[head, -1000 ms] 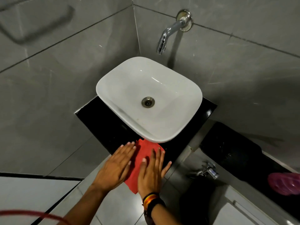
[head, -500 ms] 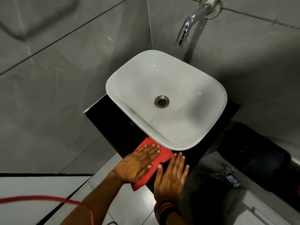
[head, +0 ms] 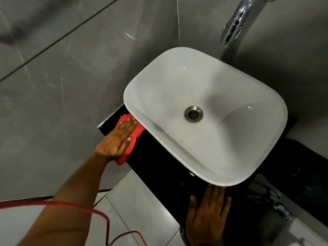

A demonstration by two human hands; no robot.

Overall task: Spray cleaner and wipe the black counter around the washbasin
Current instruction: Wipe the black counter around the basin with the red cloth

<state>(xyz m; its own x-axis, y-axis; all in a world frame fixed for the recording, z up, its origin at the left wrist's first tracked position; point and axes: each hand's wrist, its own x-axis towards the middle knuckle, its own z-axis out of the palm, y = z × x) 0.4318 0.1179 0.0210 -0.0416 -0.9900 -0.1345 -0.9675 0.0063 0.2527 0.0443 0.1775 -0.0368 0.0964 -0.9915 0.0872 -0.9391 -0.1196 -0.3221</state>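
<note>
A white washbasin sits on a black counter set in the corner of grey tiled walls. My left hand lies flat, palm down, on a red cloth at the counter's left end, pressing it against the black surface beside the basin's rim. My right hand rests flat with fingers spread on the counter's front edge, just under the basin's near corner, holding nothing. No spray bottle is in view.
A chrome tap juts from the wall above the basin. A red cable loops across the lower left. A second small tap and a dark surface lie at the lower right, below the counter.
My left hand has slid the red cloth leftward along the counter to its far left end. My right hand has come off the cloth and stays at the front edge.
</note>
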